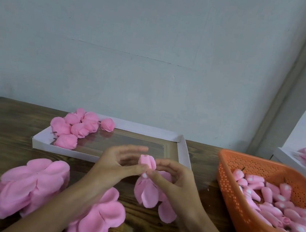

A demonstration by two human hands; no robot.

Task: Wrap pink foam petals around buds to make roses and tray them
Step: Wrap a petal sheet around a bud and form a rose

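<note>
At table centre, my left hand (120, 163) and my right hand (172, 179) together pinch a pink bud with foam petals (147, 187) between thumbs and fingers. Some petals stand up above the fingers, others hang down below. Behind the hands lies a shallow white tray (184, 151) with several finished pink roses (78, 126) in its far left corner. Two stacks of loose pink petal sheets lie near me, one at the left (30, 186) and one under my left forearm (99, 219).
An orange perforated basket (242, 220) at the right holds several pink buds (274, 203). A second white tray (289, 159) with pink flowers sits at the far right. The wooden table (6, 126) meets a pale wall behind.
</note>
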